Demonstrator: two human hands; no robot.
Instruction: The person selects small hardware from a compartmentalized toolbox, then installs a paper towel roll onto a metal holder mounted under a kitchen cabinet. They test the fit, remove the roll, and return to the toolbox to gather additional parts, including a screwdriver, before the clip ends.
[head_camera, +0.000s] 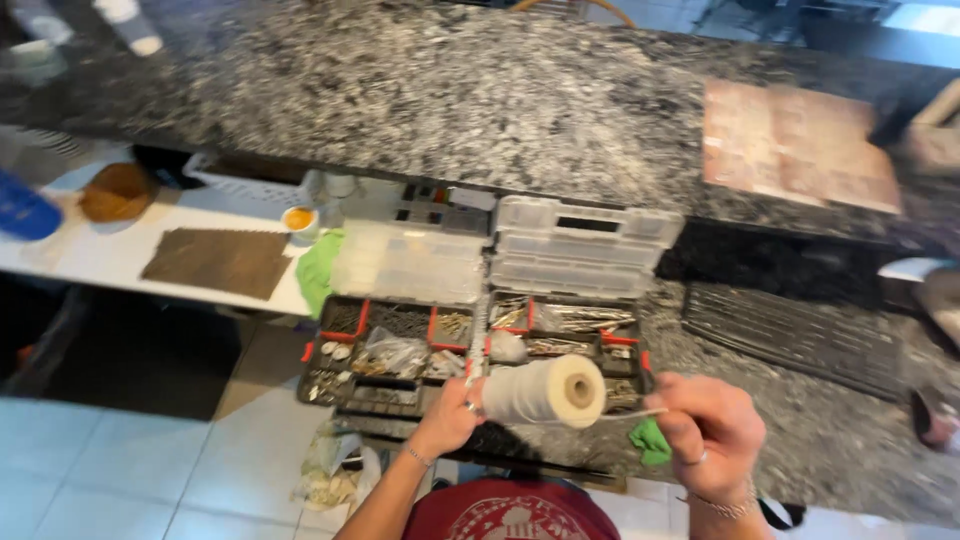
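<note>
I held a spool of pale twine (545, 392) out in front of me, just above the near edge of the open organiser case (480, 345). My left hand (447, 418) was closed round the far end of the spool, gripping it so the open core faced my right. My right hand (708, 432) was mostly curled, thumb and fingers pinched on the loose strand (635, 413) that ran from the spool's face, so the line stood taut between the two hands. The picture was blurred, so I could not say how much twine had been drawn off.

Beneath the spool the case lay flat on the speckled stone surface (470, 100), both clear lids (500, 255) thrown back so the compartments of screws and small metal bits stayed reachable. A green cloth (652, 440) sat just under my right hand, and another green rag (318, 268) lay at the case's left. Further off were a dark ribbed mat (790, 335) to the right and a wooden board (795, 145) on the upper surface.
</note>
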